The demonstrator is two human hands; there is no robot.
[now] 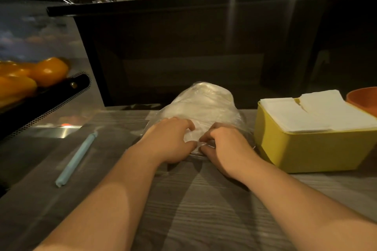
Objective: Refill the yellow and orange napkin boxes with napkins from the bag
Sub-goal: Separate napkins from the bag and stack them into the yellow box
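Clear plastic bag (204, 106) of white napkins lies on grey wood-grain counter (204, 210), centre. Left hand (171, 140) and right hand (224, 146) both pinch the bag's near edge, fingers curled, thumbs nearly touching. Yellow box (312, 149) sits just right of bag, holding 2 napkin stacks (314, 112) to the rim. Orange box (363, 98) behind it, mostly cut off. Pale blue clip (76, 157) lies left. No legible writing.

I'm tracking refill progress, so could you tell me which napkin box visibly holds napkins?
The yellow box, right of the bag, shows a white stack on top. The orange box is cut off, its inside hidden.
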